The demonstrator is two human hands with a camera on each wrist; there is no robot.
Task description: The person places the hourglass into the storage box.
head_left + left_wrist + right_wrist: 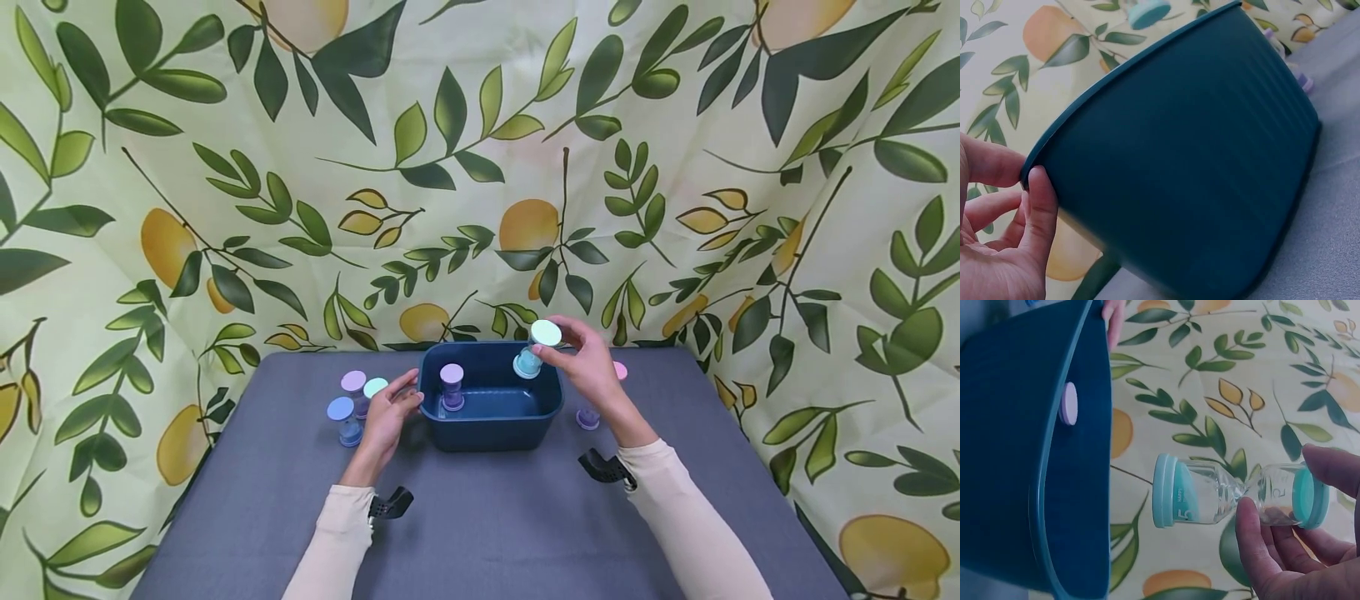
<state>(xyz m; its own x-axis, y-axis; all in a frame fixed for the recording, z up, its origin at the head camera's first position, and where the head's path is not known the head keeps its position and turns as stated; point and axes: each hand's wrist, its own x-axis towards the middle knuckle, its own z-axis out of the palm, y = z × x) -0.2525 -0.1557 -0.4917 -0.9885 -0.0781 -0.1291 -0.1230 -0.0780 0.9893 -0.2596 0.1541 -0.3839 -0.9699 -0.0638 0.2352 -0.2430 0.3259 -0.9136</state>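
Note:
My right hand [592,367] grips a mint-green sand timer [1194,492] above the right part of a dark blue plastic bin [487,435]. In the right wrist view, fingers and thumb hold the timer near one cap and its narrow waist; the "5" on the glass shows. My left hand [386,421] is at the bin's left end, where thumb and fingers pinch the rim in the left wrist view. Inside the bin, a purple sand timer [452,385] stands upright on the left.
Left of the bin stand a blue sand timer [342,412], a purple one [353,382] and a green-capped one [375,387]. Right of it, partly behind my right arm, are a pink cap [620,371] and a purple timer base [588,419]. A patterned cloth hangs behind the grey table [480,517].

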